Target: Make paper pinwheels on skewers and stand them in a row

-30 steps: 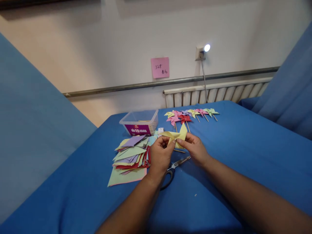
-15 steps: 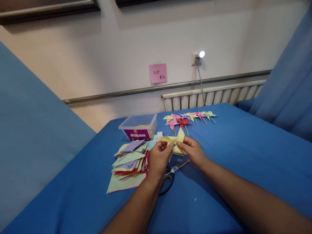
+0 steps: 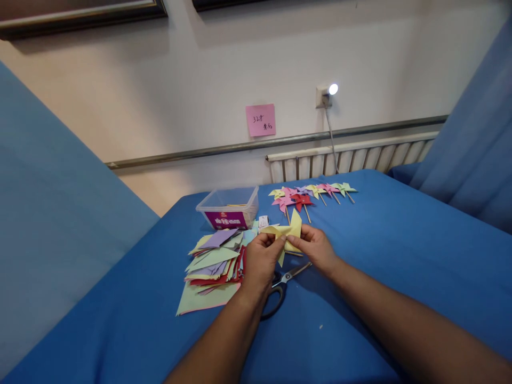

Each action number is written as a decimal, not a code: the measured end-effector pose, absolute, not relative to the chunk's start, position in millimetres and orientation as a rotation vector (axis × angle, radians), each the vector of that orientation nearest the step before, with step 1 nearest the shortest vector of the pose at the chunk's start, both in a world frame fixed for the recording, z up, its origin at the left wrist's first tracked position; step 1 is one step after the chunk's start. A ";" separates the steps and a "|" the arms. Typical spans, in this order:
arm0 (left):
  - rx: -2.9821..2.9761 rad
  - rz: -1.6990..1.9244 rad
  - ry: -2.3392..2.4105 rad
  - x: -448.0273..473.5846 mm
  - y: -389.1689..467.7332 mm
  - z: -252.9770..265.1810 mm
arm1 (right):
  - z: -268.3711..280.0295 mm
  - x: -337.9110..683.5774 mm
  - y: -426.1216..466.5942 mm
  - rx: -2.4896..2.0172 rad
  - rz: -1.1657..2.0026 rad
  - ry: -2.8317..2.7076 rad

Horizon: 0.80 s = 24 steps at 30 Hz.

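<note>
A yellow paper pinwheel is held up between my two hands over the blue-covered table. My left hand pinches it from the left, and my right hand grips it from the right. Both thumbs press close together at its middle, covering the centre. Below the hands lies a pair of scissors with dark handles, its blades pointing up to the right. Just behind them, part of a thin wooden stick shows under the pinwheel.
Left of my hands is a stack of coloured paper pieces. Behind it stands a clear plastic box with a purple label, beside a small white box. Several finished pinwheels on sticks lie at the back. A radiator lines the wall.
My right thumb has slid inward to the pinwheel's centre, close to the left thumb. A dark spot seen there earlier is now covered.
</note>
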State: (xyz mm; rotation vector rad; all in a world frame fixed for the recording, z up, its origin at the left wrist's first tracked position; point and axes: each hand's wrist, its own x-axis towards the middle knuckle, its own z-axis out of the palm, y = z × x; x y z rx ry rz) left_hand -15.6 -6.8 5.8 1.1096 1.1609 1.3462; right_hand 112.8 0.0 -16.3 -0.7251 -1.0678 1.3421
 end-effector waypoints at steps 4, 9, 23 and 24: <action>1.027 1.316 1.102 -15.1 -8.5 7.2 | -16.3 111.8 0.9 -0.781 1.249 -1.074; 0.943 1.328 1.039 -14.3 -8.0 7.9 | -18.1 111.5 2.4 -0.822 1.188 -1.094; 1.013 1.336 1.117 -14.5 -5.1 9.8 | -20.4 115.9 -0.2 -0.782 1.333 -1.082; 1.027 1.334 1.126 -14.5 -5.2 10.0 | -19.3 114.3 -0.4 -0.775 1.332 -1.073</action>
